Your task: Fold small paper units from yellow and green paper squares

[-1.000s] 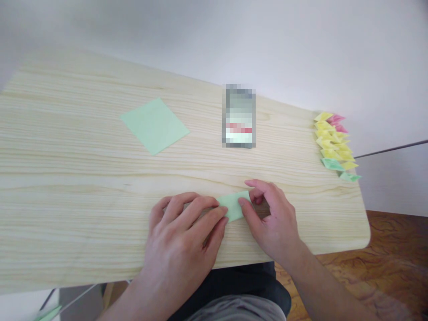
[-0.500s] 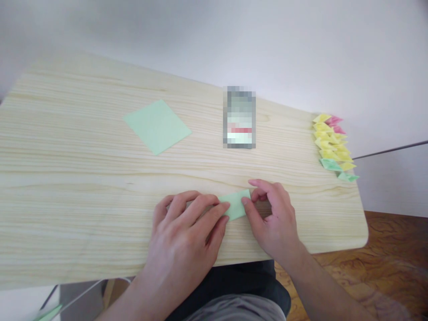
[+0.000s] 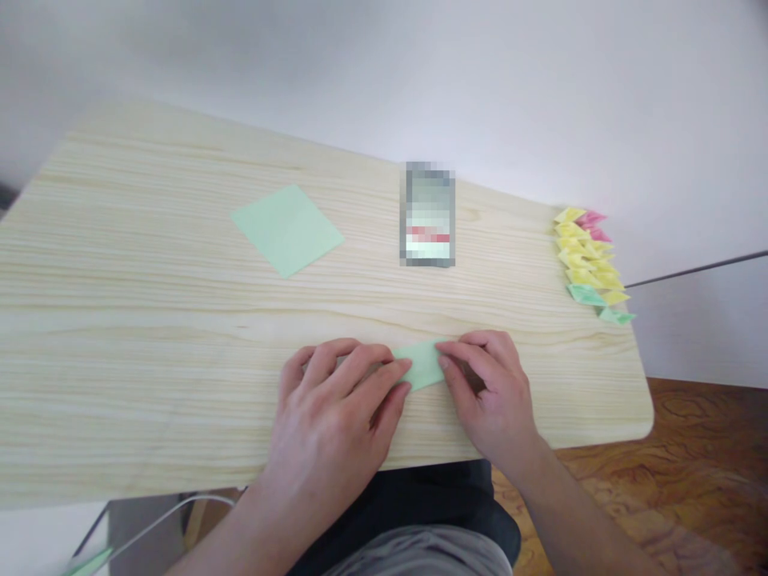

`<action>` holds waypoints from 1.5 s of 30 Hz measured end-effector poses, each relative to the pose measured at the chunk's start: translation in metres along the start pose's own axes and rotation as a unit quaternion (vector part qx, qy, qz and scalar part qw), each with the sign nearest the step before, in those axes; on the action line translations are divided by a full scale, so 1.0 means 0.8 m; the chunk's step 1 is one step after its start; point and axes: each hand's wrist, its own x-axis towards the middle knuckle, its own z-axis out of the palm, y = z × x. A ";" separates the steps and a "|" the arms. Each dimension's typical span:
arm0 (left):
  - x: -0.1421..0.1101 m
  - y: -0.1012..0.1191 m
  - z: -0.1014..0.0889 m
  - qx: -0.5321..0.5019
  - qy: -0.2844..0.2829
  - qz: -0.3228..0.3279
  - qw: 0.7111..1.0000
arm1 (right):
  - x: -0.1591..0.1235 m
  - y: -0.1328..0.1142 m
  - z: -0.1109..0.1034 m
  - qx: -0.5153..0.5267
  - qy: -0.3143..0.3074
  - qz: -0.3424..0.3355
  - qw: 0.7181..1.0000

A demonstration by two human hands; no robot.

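A strip of folded light-green paper (image 3: 423, 364) lies on the table near its front edge, between my two hands. My left hand (image 3: 336, 408) rests over its left end, thumb and index fingertips holding it against the table; that end is hidden beneath the fingers. At the right end, my right hand (image 3: 495, 392) has thumb and index finger closed on the paper's edge. Farther back on the left, a flat square of green paper (image 3: 288, 230) lies by itself, untouched.
A blurred-out phone-like object (image 3: 428, 214) lies at the back of the wooden table (image 3: 150, 320). Several folded yellow, pink and green paper pieces (image 3: 591, 256) sit in rows near the right edge. A pale wall (image 3: 480, 80) borders the table's back.
My right index finger has come down from its raised position onto the paper's right end, beside the thumb. My left hand stays on the strip. The view has shifted slightly.
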 end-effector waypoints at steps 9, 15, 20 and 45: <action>0.000 -0.003 0.003 0.004 0.004 0.008 1.000 | -0.014 -0.024 0.009 -0.095 0.015 0.029 0.995; 0.000 -0.005 0.005 0.011 0.003 0.016 1.000 | -0.022 -0.017 0.005 -0.082 0.021 0.034 0.996; -0.001 -0.008 0.007 0.017 0.002 0.024 1.000 | -0.026 -0.003 -0.004 -0.053 0.032 0.034 0.997; -0.001 -0.011 0.003 0.055 0.050 0.136 0.988 | -0.007 0.011 0.000 0.013 0.030 -0.115 0.993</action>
